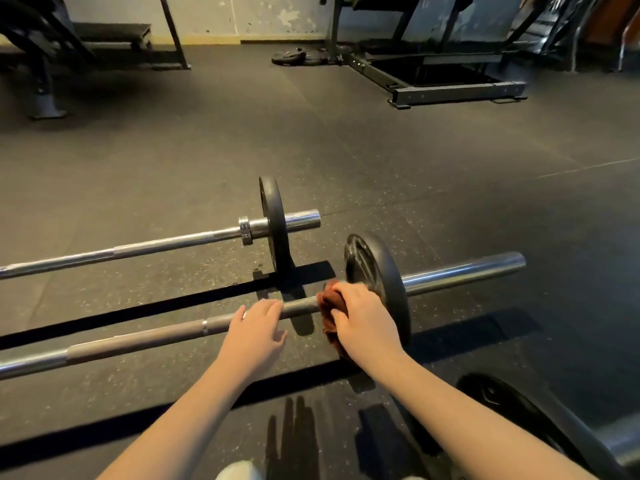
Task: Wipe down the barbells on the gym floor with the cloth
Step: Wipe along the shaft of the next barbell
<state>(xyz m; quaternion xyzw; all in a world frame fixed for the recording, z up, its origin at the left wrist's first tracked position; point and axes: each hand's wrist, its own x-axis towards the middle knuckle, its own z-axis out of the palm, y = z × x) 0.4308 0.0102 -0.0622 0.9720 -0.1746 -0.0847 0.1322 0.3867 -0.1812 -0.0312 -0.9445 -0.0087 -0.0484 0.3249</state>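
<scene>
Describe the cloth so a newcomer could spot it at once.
On the dark gym floor, find the barbell the person is touching and follow it right to its black weight plate. Just left of that plate, the right hand grips a crumpled cloth on the bar. It is rust-brown, the only soft thing there.

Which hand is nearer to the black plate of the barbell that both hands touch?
The right. The right hand grips the cloth on the bar just beside the plate. The left hand rests on the same bar further left, apart from the plate.
</scene>
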